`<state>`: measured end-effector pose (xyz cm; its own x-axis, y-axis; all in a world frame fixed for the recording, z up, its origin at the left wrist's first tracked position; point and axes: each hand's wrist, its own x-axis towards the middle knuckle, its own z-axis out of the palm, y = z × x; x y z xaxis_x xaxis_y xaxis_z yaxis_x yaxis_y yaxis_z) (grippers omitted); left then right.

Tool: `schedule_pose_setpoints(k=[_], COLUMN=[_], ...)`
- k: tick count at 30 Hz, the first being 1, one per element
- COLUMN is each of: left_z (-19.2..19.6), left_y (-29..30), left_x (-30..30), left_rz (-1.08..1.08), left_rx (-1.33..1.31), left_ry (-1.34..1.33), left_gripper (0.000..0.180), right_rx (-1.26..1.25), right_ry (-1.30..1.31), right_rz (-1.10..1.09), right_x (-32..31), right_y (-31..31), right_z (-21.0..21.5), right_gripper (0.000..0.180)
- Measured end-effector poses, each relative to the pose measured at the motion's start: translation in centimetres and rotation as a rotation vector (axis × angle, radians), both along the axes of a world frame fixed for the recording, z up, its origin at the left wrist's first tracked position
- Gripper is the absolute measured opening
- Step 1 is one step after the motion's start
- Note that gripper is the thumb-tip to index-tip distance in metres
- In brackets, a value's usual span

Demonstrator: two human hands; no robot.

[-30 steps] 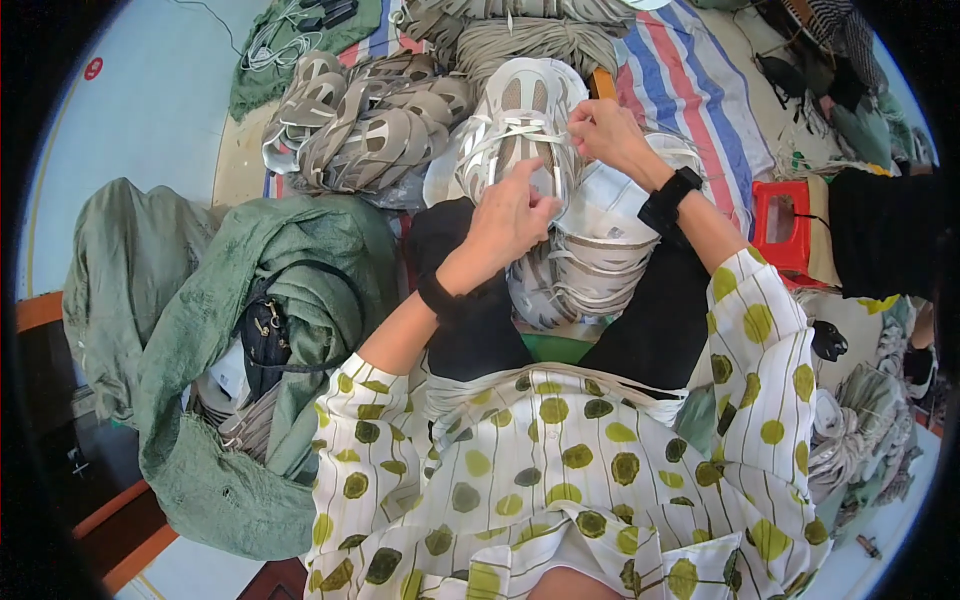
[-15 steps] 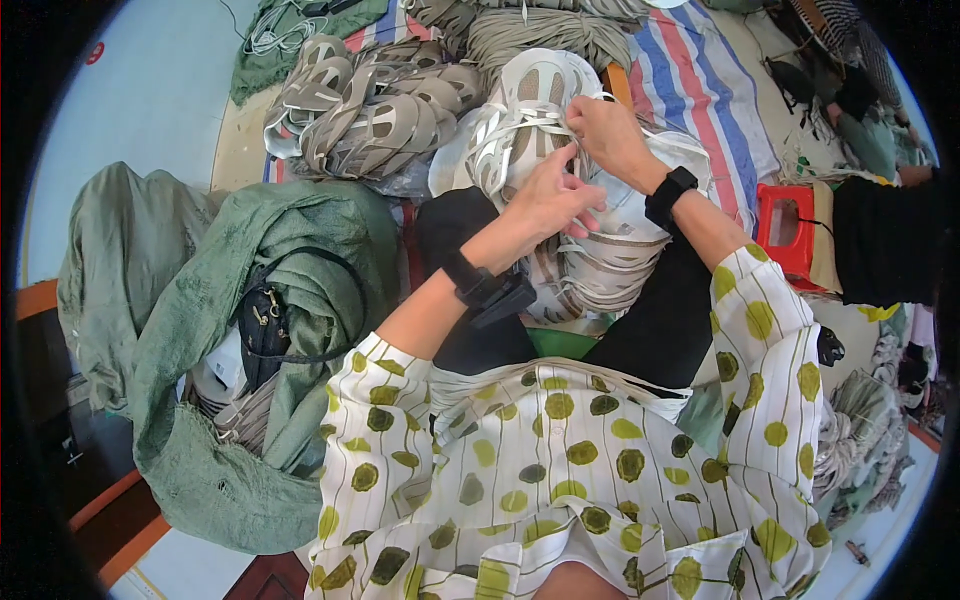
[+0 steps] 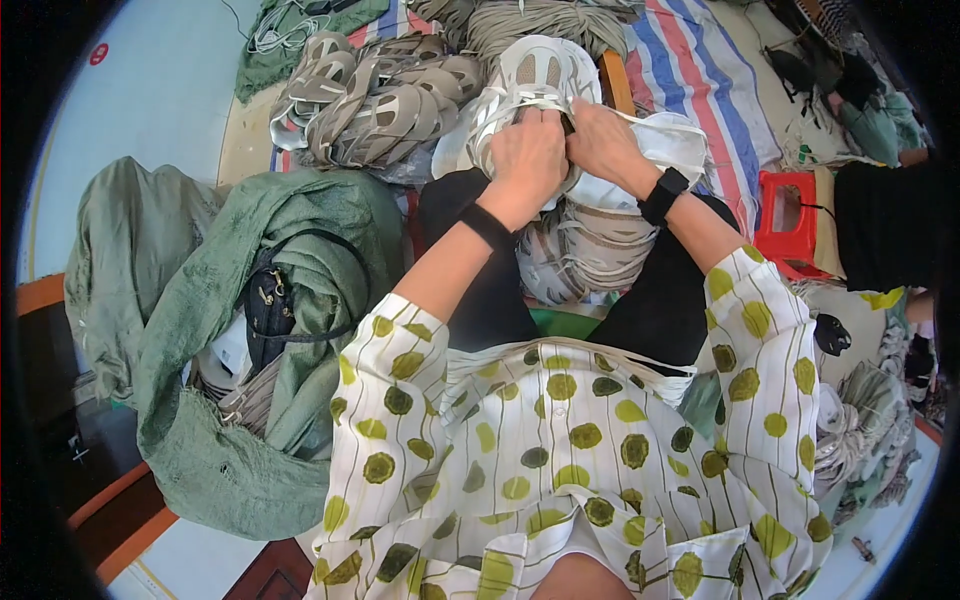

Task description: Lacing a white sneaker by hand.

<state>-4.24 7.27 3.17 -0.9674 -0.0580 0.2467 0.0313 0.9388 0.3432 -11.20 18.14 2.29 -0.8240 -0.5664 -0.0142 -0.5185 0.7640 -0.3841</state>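
Note:
A white and beige shoe upper [image 3: 540, 72] lies over my lap with its toe pointing away from me. White shoelace [image 3: 645, 121] crosses it and trails off to the right. My left hand [image 3: 528, 165] is closed over the upper's lacing area, its fingertips hidden by the knuckles. Right beside it my right hand [image 3: 604, 148] pinches the shoelace at the right edge of the opening. Between my knees rests a stack of similar shoe uppers [image 3: 605, 245], with loose laces among them. A white shoe part [image 3: 675, 145] shows behind my right wrist.
Piles of beige and grey uppers [image 3: 385, 110] lie at the far left of my hands, on a striped sheet [image 3: 690, 75]. Bundled cords [image 3: 545, 38] are beyond. A green sack [image 3: 200, 440] with a small black bag [image 3: 268, 310] sits left; a red stool [image 3: 786, 220] stands right.
My left hand has turned over and closed on the upper, where before its fingers were spread. My right hand has dropped slightly toward me and now sits against the upper.

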Motion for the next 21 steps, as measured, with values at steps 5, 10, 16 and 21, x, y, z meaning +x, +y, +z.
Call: schedule_pose_setpoints(k=[5, 10, 16, 21], left_z=[-1.0, -1.6, 3.3, 1.1], left_y=[0.1, 1.3, -1.0, -4.4], left_x=[-1.2, -2.3, 3.4, 2.6], left_rz=[0.063, 0.183, -0.045, -0.143], left_rx=[0.189, 0.178, -0.032, -0.162], left_ry=[-0.022, 0.038, -0.352, 0.367], left_gripper=[0.014, 0.013, 0.013, 0.011], right_rx=[0.031, -0.068, -0.21, -0.651], right_ry=[-0.047, -0.035, -0.243, -0.532], right_rz=[0.073, 0.149, 0.034, 0.05], right_x=[-0.5, -0.8, 0.5, 1.0], right_y=[0.2, 1.0, 5.5, 3.1], right_z=[0.4, 0.2, 6.5, 4.8], right_gripper=[0.024, 0.029, 0.033, 0.03])
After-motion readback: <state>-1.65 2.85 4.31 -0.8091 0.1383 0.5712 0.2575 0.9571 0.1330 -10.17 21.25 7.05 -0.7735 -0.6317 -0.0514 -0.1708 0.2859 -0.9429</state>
